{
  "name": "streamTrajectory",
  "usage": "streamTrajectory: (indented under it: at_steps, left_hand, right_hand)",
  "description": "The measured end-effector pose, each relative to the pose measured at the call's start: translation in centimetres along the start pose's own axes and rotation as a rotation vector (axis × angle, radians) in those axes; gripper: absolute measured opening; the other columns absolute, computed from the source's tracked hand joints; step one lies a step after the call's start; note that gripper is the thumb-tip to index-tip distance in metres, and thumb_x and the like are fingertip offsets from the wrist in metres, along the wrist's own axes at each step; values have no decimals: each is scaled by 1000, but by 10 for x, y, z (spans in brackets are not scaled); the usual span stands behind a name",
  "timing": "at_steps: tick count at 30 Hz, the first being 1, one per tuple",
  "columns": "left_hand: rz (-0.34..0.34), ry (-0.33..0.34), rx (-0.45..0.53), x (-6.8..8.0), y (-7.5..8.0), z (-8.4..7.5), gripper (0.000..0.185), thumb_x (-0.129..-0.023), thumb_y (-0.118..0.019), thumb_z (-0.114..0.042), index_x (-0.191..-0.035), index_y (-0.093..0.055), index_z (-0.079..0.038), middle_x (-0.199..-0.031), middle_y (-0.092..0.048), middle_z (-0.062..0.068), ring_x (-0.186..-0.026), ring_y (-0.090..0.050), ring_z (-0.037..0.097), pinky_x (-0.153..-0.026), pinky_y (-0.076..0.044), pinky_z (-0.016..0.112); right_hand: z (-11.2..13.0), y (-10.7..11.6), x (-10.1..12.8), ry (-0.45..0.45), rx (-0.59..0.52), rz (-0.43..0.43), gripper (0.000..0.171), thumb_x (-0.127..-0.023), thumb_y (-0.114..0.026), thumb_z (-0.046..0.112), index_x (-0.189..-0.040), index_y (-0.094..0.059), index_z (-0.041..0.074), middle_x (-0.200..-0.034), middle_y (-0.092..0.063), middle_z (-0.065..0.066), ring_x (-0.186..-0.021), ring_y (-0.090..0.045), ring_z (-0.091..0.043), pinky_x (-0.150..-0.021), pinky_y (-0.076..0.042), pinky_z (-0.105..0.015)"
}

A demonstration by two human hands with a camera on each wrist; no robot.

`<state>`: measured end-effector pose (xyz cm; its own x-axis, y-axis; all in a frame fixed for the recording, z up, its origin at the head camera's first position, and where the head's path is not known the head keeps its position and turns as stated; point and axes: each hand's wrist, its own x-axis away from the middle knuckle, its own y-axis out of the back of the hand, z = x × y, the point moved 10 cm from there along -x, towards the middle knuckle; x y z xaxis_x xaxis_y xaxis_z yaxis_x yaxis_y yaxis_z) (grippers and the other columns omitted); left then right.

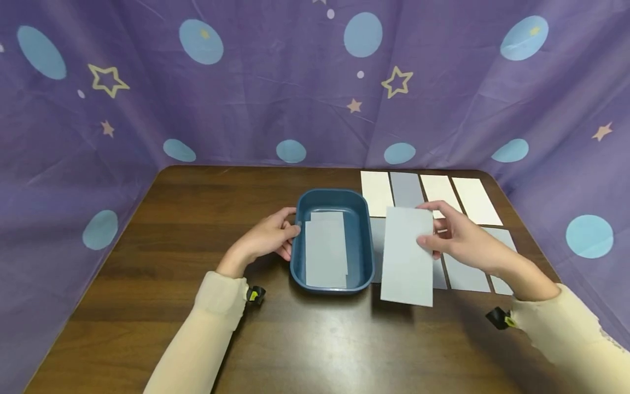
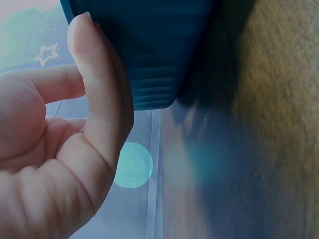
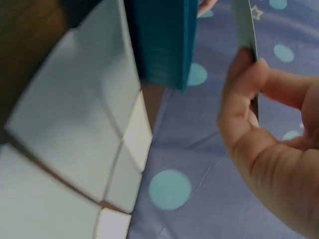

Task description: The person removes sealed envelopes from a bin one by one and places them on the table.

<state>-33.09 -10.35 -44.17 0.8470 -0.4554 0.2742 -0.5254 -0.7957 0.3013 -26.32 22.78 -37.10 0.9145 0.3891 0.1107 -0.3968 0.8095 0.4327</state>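
Observation:
A blue tray [image 1: 369,241] with rounded corners stands at the middle of the table, with several pale grey cards [image 1: 325,251] lying overlapped inside it. At its left side my left hand [image 1: 268,235] holds the rim, the thumb over the edge. The left wrist view shows that hand against the tray's ribbed outer wall [image 2: 154,84]. To the right of the tray, my right hand [image 1: 455,235] pinches a pale grey card [image 1: 407,262] by its right edge, raised above the table. The right wrist view shows this card [image 3: 244,25] nearly edge-on between thumb and fingers.
Two rows of cards lie at the right of the wooden table [image 1: 197,328]: cream cards [image 1: 474,200] and a grey card [image 1: 407,189] behind, more grey cards [image 1: 467,273] in front, partly hidden. A purple curtain [image 1: 246,109] surrounds the table's back and sides.

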Motion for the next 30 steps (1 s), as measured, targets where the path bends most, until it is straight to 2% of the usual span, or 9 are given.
streamTrajectory:
  at_steps: [3,6,10,13,16,21,26,30]
  left_hand:
    - [7,-1,-4,-1,-1,2,63,-110,-54,-14,-166,-27,-4,-91,-59,15,-61,-66,19,-62,-66,40]
    - [7,0,-8,-1,-1,3,63,-110,-54,-14,-166,-27,-4,-91,-59,15,-61,-66,19,-63,-66,41]
    - [4,1,-10,-1,0,2,63,-110,-54,-15,-166,-27,-4,-91,-59,16,-61,-66,19,-63,-66,41]
    - [6,1,-8,-1,0,1,62,-110,-54,-14,-166,-27,-4,-91,-59,16,-61,-66,19,-64,-66,42]
    - [5,5,-6,0,0,0,62,-110,-54,-13,-165,-28,-4,-90,-59,14,-61,-66,19,-64,-67,43]
    - [5,2,-8,-1,0,0,62,-110,-54,-13,-165,-28,-4,-91,-59,15,-62,-66,19,-63,-66,41]
    - [6,-2,-12,-2,1,1,62,-110,-54,-14,-166,-27,-4,-91,-59,15,-61,-66,19,-63,-66,41]
    - [2,2,-15,-1,0,0,62,-110,-54,-15,-166,-28,-5,-92,-59,16,-61,-66,19,-63,-66,41]
  right_hand:
    - [-23,-8,14,-70,29,63,64,-104,-70,14,-154,-31,7,-93,-65,-16,-79,-69,-33,-71,-62,-38]
    - [-40,-23,23,-104,66,130,68,-104,-70,17,-156,-27,5,-84,-59,-11,-73,-67,-33,-67,-60,-37]
    - [-54,-55,29,-106,61,228,72,-104,-70,17,-158,-24,2,-85,-60,-10,-71,-67,-27,-61,-58,-37]
    - [-61,-75,32,-114,44,255,71,-103,-72,16,-156,-27,3,-86,-60,-10,-68,-68,-25,-61,-58,-36]
    - [-65,-88,33,-103,75,257,67,-102,-73,16,-153,-31,3,-84,-62,-8,-65,-68,-24,-59,-56,-32]
    - [-65,-97,34,-58,236,199,61,-99,-78,21,-144,-41,3,-76,-63,1,-58,-64,-14,-53,-49,-27]
    - [-62,-98,33,-37,395,117,59,-94,-83,24,-138,-46,8,-74,-57,6,-57,-52,-6,-51,-43,-23]
    - [-59,-99,33,-25,467,87,58,-92,-85,25,-134,-48,11,-72,-52,7,-59,-43,-3,-51,-37,-21]
